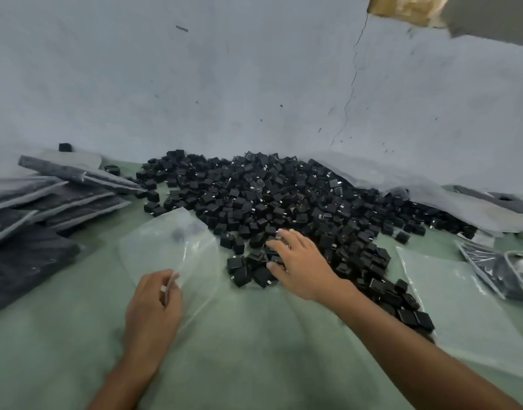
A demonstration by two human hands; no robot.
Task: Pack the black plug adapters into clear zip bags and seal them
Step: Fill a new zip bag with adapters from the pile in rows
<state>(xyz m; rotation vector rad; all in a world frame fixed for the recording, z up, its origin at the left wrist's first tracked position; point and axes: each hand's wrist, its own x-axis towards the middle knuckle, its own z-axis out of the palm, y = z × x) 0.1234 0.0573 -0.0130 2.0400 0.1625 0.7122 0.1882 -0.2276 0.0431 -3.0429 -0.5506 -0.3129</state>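
Head view: left grip (154, 303) pinches zip bag (171, 241) (right grip (301, 264), unclenched, touches adapters (269, 196)).

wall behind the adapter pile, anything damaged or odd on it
Yes. A thin crack runs down the wall from a ragged brownish patch at the top right, ending just above the adapter pile. The rest of the wall bears dark scuffs.
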